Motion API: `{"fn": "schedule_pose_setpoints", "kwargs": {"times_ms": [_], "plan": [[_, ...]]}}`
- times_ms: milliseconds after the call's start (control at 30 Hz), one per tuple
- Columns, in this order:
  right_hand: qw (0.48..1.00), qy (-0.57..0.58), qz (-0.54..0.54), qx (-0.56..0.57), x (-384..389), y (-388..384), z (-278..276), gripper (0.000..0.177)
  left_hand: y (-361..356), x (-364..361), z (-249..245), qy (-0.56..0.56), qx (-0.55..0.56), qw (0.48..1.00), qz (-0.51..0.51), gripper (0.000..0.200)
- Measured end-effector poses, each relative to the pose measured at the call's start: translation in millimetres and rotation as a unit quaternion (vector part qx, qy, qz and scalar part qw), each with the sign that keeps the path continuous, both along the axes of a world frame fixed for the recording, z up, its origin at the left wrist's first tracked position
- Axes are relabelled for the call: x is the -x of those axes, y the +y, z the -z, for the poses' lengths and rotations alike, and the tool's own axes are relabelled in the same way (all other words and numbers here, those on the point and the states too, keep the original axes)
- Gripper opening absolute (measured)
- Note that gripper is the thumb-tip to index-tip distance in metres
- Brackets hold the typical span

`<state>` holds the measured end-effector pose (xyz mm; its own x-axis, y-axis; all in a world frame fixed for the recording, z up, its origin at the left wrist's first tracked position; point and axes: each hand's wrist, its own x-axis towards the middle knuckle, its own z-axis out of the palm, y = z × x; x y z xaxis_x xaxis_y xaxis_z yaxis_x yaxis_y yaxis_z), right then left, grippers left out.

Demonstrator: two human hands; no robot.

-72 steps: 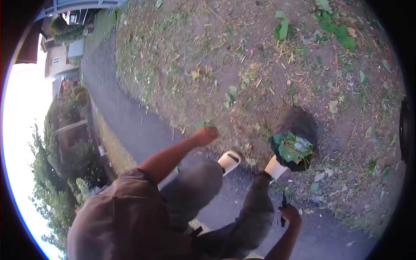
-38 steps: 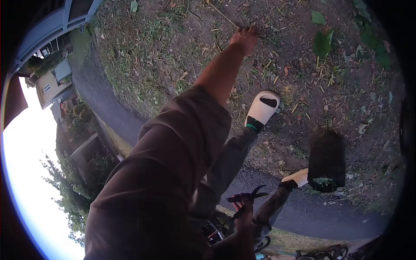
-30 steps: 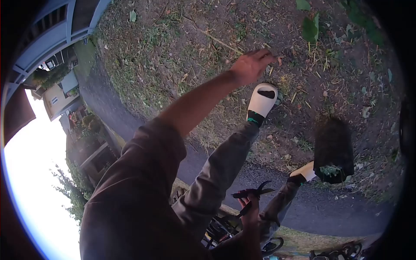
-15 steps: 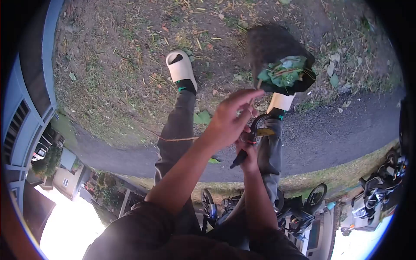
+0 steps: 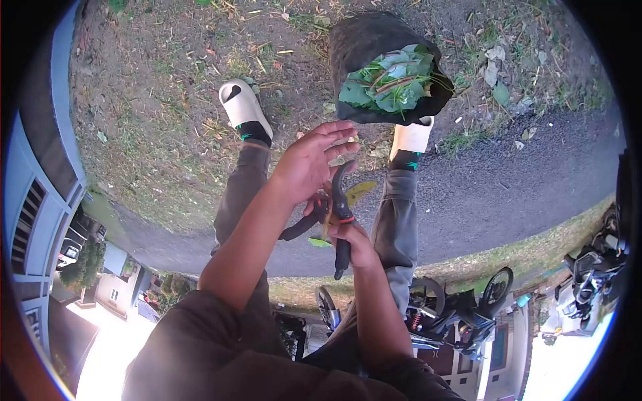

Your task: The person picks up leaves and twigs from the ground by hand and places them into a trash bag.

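Note:
Pruning shears (image 5: 343, 200) with black handles and a curved dark blade are gripped in my right hand (image 5: 354, 244). Their handles stand spread apart. My left hand (image 5: 304, 166) is raised just left of the blade, its fingers apart and nothing clearly in them; its thumb side is partly hidden by the shears. Beyond my fingertips a black fabric bag (image 5: 361, 40) lies tilted with its mouth toward me. Green leaves and cut stems (image 5: 394, 80) fill it. A yellow leaf (image 5: 361, 192) shows just beyond the shears.
My feet in cream slides (image 5: 242, 107) stand apart on soil strewn with dry bits. A dark gravel path (image 5: 481, 194) runs beneath me. Several motorcycles (image 5: 461, 314) are parked behind, and a building with a blue-grey wall (image 5: 50, 180) rises at the left.
My left hand's fingers have spread, and the thin twig by its forearm is out of sight. The shears' handles have come apart. The view has shifted, moving bag and feet left.

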<state>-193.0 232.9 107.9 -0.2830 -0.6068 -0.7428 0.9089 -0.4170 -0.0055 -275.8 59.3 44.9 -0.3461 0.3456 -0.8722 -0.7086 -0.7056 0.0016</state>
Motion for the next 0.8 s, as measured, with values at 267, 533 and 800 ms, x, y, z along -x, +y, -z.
{"fn": "schedule_pose_setpoints", "kwargs": {"times_ms": [267,533,800], "plan": [[0.989,-0.029,0.095,-0.108,-2.3,-9.5,6.8,0.054,0.3,2.5,4.9,-0.044,-0.054,0.996,-0.05,0.056],[0.976,-0.026,0.207,-0.053,38.4,-7.4,16.8,0.053,-26.5,10.1,-5.7,0.242,0.237,0.882,0.326,0.044],[0.981,0.064,0.155,-0.095,72.4,27.3,8.5,0.049,-71.7,24.4,-37.0,0.333,0.197,0.806,0.449,0.026]]}}
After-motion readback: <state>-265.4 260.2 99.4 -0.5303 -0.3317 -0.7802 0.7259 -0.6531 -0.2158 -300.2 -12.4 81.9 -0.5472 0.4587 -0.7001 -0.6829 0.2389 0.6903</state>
